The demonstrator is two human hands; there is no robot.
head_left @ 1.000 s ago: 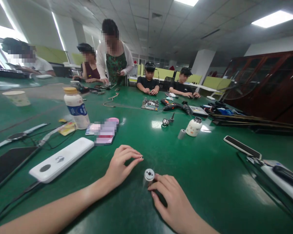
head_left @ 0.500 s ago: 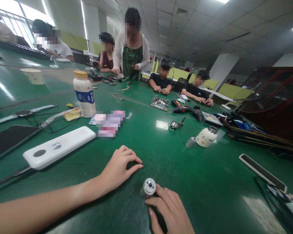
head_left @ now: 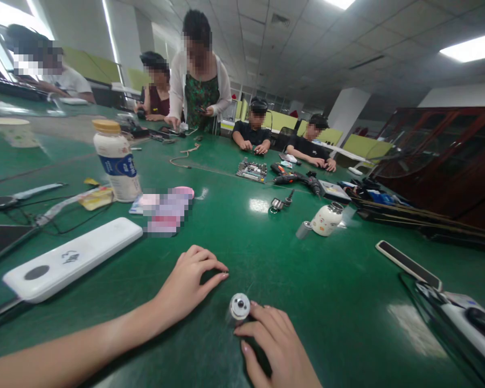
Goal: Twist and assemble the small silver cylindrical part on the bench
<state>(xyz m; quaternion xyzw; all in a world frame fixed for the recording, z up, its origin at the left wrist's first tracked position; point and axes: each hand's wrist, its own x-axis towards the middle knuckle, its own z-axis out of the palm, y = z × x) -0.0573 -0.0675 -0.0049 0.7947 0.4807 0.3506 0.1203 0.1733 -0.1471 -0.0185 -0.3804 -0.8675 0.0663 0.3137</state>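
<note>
a small metal cylinder (head_left: 240, 306) stands upright on the green tabletop (head_left: 327, 302), its round top showing a dark hole in the middle. the right hand (head_left: 272, 334) has it by the fingertips, at the side and near edge, with the thumb apart from it; how firm the hold is cannot be told. the left hand (head_left: 189, 280) is just beyond and to the left, thumb and forefinger brought almost together (whether something tiny sits between them cannot be told).

as a judgement, light, even pressure low on the cylinder would suit fine work, keeping it upright and its top in view; pushing from one side alone could slide or tip it. the left wrist would do well to stay low and steady, its fingertips clear of the hole.

beyond the grip and to the right, a second metal cylinder (head_left: 304, 230) is just beside a cream jar (head_left: 326, 219) with a silvery mouth; its inside cannot be seen. farther off, beyond the jar, is a shallow box (head_left: 334, 191), contents unclear. beyond the grip and to the left stands a capped bottle (head_left: 117, 167) with a blue label, and farther left a paper cup (head_left: 14, 133); what either holds cannot be told.
</note>
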